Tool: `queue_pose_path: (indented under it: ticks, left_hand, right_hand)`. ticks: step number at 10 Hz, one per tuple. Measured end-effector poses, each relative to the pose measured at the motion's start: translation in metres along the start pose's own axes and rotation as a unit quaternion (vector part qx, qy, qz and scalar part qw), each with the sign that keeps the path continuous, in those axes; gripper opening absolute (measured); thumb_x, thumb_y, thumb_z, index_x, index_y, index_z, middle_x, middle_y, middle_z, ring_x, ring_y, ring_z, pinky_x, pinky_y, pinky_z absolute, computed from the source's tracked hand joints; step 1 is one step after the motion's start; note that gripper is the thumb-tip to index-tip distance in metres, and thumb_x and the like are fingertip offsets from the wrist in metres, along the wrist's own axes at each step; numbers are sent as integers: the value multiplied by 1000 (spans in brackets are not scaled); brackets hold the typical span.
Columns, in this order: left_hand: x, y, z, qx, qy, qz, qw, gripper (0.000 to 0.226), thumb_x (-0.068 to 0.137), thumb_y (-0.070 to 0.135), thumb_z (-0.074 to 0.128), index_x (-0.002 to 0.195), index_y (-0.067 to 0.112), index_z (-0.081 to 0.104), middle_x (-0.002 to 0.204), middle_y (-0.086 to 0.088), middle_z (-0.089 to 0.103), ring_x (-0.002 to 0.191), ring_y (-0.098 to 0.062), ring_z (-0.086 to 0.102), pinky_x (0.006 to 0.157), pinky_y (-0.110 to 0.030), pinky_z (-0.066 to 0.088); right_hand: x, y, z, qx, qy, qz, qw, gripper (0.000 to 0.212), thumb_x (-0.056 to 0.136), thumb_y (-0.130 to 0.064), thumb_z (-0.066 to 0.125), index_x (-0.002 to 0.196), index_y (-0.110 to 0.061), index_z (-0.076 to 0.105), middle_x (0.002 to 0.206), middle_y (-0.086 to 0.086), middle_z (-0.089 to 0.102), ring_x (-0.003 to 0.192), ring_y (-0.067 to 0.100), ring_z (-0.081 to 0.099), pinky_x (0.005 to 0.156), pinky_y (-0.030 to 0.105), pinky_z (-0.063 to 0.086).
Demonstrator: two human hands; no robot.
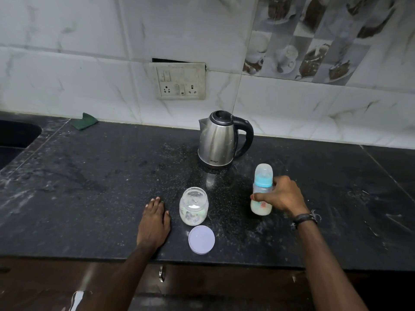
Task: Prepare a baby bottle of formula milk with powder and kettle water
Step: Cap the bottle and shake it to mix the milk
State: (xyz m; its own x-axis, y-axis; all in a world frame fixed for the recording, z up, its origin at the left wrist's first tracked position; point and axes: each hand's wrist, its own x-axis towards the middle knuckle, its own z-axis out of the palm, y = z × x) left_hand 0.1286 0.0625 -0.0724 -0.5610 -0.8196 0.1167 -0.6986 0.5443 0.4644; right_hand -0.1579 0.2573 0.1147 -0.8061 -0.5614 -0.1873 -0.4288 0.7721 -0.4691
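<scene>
A baby bottle (262, 189) with a blue collar and a clear cap stands upright on the black counter (89, 187), holding whitish milk in its lower part. My right hand (280, 196) grips its body from the right. An open clear jar (194, 206) with white powder stands left of the bottle. Its lilac lid (201, 239) lies flat in front of it. My left hand (155, 221) rests flat on the counter, just left of the jar, holding nothing. A steel kettle (219, 140) with a black handle stands behind, lid closed.
A dark sink (15, 135) is set into the counter at the far left. A green cloth (85, 121) lies against the tiled wall. A socket panel (179, 81) is on the wall above. White specks are scattered over the counter around the kettle.
</scene>
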Motion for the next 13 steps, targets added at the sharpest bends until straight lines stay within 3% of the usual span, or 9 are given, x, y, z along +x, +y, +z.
queue_pose_path:
  ticks: [5,6,8,9,10,13]
  left_hand:
    - [0,-1,0,3,2,2,1000,63,94,37,28,125,-6,63,139,-25,56,132,-40,50,115,-48,35]
    - [0,0,1,2,-1,1,1000,62,94,36,29,124,-7,63,138,-26,56,131,-41,51,114,-49,37]
    - [0,1,-1,2,-1,2,1000,63,94,36,29,123,-7,63,137,-26,56,130,-41,51,113,-50,36]
    - [0,0,1,5,1,2,1000,63,94,36,29,124,-7,63,138,-26,56,131,-41,51,114,-49,36]
    - [0,-1,0,4,-2,2,1000,63,94,37,28,124,-6,63,138,-26,56,131,-41,51,114,-49,36]
    - [1,0,1,0,-2,1,1000,62,94,36,29,123,-6,64,138,-27,56,130,-42,51,112,-52,39]
  right_hand:
    - [0,4,-3,18,-36,0,999,58,48,-49,88,94,-18,71,93,0,74,82,17,70,77,40,58]
    - [-1,4,-4,-34,5,3,999,66,49,-52,88,101,-18,67,97,2,71,86,22,68,75,39,57]
    - [-2,1,-4,47,-58,-24,997,49,51,-40,91,92,-21,72,93,-1,75,84,15,70,84,42,58]
    - [-1,0,-1,46,-6,-16,999,53,54,-42,91,97,-20,70,97,-1,72,89,19,69,82,42,58]
    - [-4,-1,1,45,-32,-24,998,43,56,-39,92,89,-22,70,95,-1,74,83,14,70,80,39,58]
    - [-2,0,6,52,0,-4,999,56,49,-49,89,92,-19,71,95,1,73,84,18,69,78,39,58]
